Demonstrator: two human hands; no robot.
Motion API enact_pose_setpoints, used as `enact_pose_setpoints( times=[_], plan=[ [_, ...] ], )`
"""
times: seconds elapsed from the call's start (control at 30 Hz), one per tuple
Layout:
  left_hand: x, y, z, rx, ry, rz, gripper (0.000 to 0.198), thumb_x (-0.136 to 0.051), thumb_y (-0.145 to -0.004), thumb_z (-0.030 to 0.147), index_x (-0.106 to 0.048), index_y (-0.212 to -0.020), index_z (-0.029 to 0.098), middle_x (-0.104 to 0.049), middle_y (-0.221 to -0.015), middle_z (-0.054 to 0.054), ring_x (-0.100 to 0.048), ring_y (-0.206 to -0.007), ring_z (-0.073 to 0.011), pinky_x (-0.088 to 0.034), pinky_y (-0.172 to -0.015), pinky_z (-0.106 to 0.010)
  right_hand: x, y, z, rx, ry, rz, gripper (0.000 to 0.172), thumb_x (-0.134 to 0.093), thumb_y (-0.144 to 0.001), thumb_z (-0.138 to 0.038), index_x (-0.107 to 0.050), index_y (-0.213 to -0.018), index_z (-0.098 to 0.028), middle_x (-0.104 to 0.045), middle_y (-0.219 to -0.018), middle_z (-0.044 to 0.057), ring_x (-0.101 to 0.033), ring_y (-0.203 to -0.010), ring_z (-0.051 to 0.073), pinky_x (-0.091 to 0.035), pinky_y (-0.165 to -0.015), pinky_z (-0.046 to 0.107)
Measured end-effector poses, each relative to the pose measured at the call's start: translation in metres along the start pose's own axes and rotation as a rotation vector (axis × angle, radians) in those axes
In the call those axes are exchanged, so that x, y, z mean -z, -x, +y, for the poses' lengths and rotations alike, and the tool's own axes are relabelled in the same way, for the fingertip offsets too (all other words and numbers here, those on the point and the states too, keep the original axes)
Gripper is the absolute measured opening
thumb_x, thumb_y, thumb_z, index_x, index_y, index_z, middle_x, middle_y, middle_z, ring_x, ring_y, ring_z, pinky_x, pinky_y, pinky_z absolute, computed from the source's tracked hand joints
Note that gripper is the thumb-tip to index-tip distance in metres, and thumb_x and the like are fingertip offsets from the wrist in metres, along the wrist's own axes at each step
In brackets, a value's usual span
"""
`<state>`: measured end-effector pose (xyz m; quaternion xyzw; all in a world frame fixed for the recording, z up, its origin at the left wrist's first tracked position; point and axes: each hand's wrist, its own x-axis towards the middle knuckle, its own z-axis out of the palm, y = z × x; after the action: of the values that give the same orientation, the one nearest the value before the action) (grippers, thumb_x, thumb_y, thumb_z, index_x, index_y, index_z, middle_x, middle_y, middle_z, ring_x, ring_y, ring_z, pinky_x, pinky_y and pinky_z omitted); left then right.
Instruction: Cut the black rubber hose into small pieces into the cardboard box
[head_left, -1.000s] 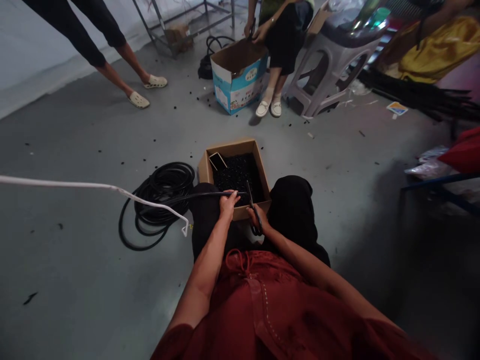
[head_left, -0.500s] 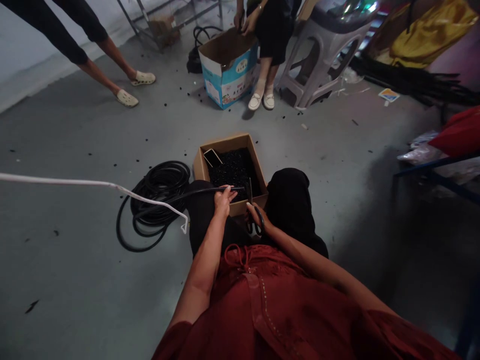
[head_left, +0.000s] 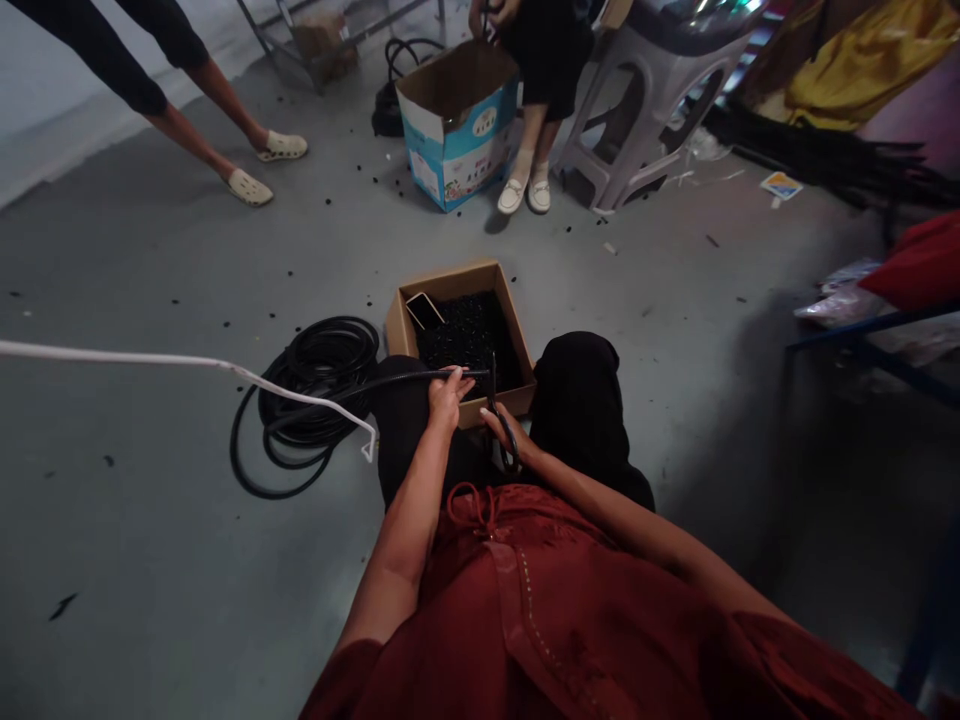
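My left hand (head_left: pixel 448 396) is closed round a black tube (head_left: pixel 390 381) that runs left to a coil (head_left: pixel 311 400) on the floor. The tube's free end sticks out over an open cardboard box (head_left: pixel 517 330) holding small black pieces. My right hand (head_left: pixel 501 430) grips black scissors (head_left: pixel 501 412), blades pointing up beside the tube's end. A phone-like flat object (head_left: pixel 424 310) lies in the box's far left corner. I sit with the box between my knees.
A seated person's feet (head_left: pixel 525 193) flank a blue and white carton (head_left: pixel 461 125) ahead. Another person's legs (head_left: pixel 225 140) stand at the far left. A grey plastic stool (head_left: pixel 645 110) is at the far right; a white cord (head_left: pixel 187 365) crosses the left. Black bits litter the floor.
The view shifted slightly down and left. My hands stay at the box's near edge; the scissors' blades have drawn closer to the tube's end.
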<state>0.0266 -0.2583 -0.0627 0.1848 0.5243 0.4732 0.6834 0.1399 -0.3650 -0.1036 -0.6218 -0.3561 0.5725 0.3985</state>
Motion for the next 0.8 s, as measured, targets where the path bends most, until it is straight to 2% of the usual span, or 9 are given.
enact_pose_setpoints(
  times=[0.3,0.8],
  plan=[
    [-0.003,0.0,-0.001,0.007,-0.012,0.019,0.025,-0.084,-0.082,0.024,-0.061,-0.091,0.018,-0.075,-0.089,-0.002,-0.074,-0.08,-0.0143,-0.058,-0.102,-0.044,-0.004,-0.002,-0.008,0.0,-0.013,-0.01,0.045,-0.062,-0.086,-0.069,-0.056,-0.1,-0.026,-0.069,-0.092,0.001,-0.071,-0.09,0.022,-0.061,-0.082,0.035],
    [-0.004,0.002,-0.001,-0.001,-0.03,0.02,0.023,-0.082,-0.083,0.021,-0.061,-0.09,0.018,-0.074,-0.086,-0.001,-0.072,-0.075,-0.0124,-0.06,-0.1,-0.042,-0.003,-0.006,-0.012,0.023,-0.024,-0.006,0.034,-0.061,-0.09,-0.057,-0.057,-0.099,-0.025,-0.069,-0.091,0.002,-0.072,-0.088,0.021,-0.06,-0.083,0.034]
  ],
)
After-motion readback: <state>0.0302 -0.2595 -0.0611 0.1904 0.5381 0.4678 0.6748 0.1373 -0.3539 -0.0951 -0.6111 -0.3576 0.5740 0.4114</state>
